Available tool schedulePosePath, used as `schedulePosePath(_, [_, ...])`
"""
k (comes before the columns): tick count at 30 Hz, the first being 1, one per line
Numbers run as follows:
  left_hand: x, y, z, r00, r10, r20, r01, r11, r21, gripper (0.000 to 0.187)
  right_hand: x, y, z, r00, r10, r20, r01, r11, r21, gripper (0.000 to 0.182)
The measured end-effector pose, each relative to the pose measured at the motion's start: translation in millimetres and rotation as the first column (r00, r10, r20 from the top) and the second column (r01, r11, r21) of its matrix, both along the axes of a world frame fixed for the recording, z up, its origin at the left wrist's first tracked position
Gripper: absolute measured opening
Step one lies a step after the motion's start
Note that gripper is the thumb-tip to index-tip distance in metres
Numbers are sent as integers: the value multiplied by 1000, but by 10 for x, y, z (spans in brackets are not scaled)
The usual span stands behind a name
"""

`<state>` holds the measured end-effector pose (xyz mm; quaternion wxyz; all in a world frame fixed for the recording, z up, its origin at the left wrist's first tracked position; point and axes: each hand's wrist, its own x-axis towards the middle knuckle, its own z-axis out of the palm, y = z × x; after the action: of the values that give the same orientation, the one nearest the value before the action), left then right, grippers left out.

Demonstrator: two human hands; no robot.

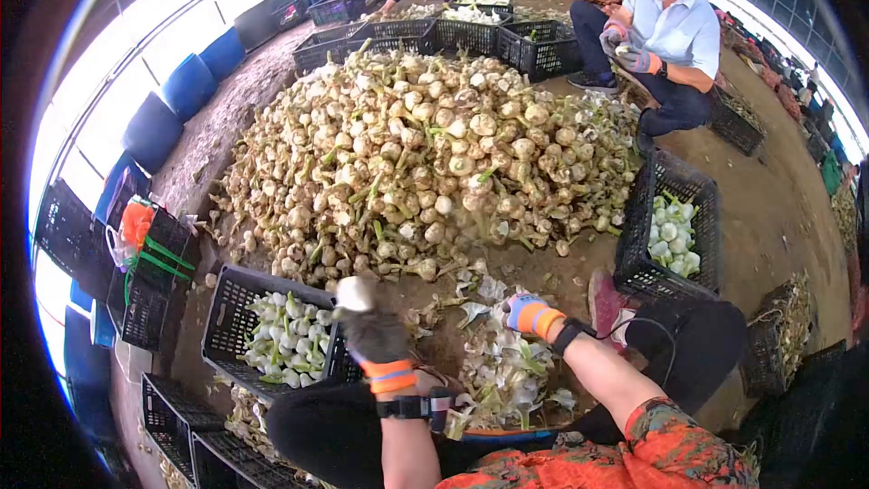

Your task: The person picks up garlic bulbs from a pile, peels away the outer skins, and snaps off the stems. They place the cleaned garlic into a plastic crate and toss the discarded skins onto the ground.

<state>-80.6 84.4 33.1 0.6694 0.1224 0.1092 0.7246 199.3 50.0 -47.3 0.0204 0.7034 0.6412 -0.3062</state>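
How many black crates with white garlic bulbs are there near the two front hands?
2: the left crate, beside the left hand, and the right crate, rightward beyond the right hand. Others may be hidden.

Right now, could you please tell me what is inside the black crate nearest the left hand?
Whitish garlic bulbs, some with green stems, show inside the black crate; whatever lies beneath them is hidden.

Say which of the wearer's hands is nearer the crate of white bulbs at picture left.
Left. The left hand, blurred, is at that crate's right-hand edge; the right hand is farther off, at the peel heap.
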Motion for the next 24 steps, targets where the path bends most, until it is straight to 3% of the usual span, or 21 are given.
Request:
schedulePosePath(1, [-257,84,-75,994,-43,105,33,995,95,60,-18,28,-49,998,-22,52,23,999,-27,42])
schedulePosePath(2, [-260,49,210,958,30,287,-30,1000,-5,61,-44,128,-138,987,-157,-26,157,988,1,42])
schedulePosePath(3, [-242,16,504,885,119,450,-75,991,-114,61,-90,258,-228,988,-150,-26,150,989,-11,42])
schedulePosePath(4, [-230,53,415,937,252,242,-218,963,-158,58,-155,431,-308,973,-215,-83,224,969,107,41])
schedulePosePath(5, [-217,77,254,936,259,238,-225,961,-160,58,-223,633,-383,951,-271,-151,300,928,222,40])
schedulePosePath(7, [-166,95,-63,979,196,50,-183,964,-194,52,-371,1036,-512,938,-298,-176,336,908,251,37])
schedulePosePath(9, [100,71,-55,988,157,-7,-149,924,-351,45,-463,1378,-867,992,-123,-11,123,979,160,35])
schedulePosePath(11, [252,76,-142,985,100,-144,-149,910,-386,39,-558,1562,-1179,987,-10,163,-7,994,106,32])
schedulePosePath(13, [290,120,-254,982,29,-186,-98,923,-373,39,-520,1571,-1245,949,83,304,-165,952,256,31])
schedulePosePath(14, [347,121,-255,940,3,-342,-144,911,-386,38,-492,1649,-937,946,156,283,-195,974,112,30])
schedulePosePath(15, [382,115,-263,873,-33,-486,-187,899,-396,38,-473,1654,-995,945,166,282,-202,974,103,30])
schedulePosePath(16, [394,140,-329,859,-56,-508,-183,894,-408,39,-398,1658,-1227,997,-67,48,56,978,202,32])
schedulePosePath(17, [408,144,-375,862,-63,-504,-181,888,-422,39,-304,1624,-1553,937,-288,-198,330,916,230,33])
schedulePosePath(18, [437,150,-410,828,-97,-552,-179,887,-425,41,-211,1605,-2042,811,-374,-450,505,836,215,31])
schedulePosePath(19, [463,155,-465,792,-124,-598,-179,889,-421,43,-183,1492,-1815,562,-369,-740,549,836,0,27])
schedulePosePath(20, [475,150,-612,781,-143,-608,-153,899,-409,49,-157,1319,-1449,158,-442,-883,436,834,-339,27])
schedulePosePath(21, [370,151,-1072,696,-110,-709,-69,973,-218,53,-149,1122,-1045,-263,-531,-806,174,795,-581,29])
schedulePosePath(23, [527,135,-806,480,-38,-877,-11,999,-49,57,-347,830,-340,-308,-469,-828,58,859,-508,34])
schedulePosePath(24, [689,112,-489,759,-187,-624,100,980,-172,58,-451,694,-63,-335,-441,-833,62,872,-486,35])
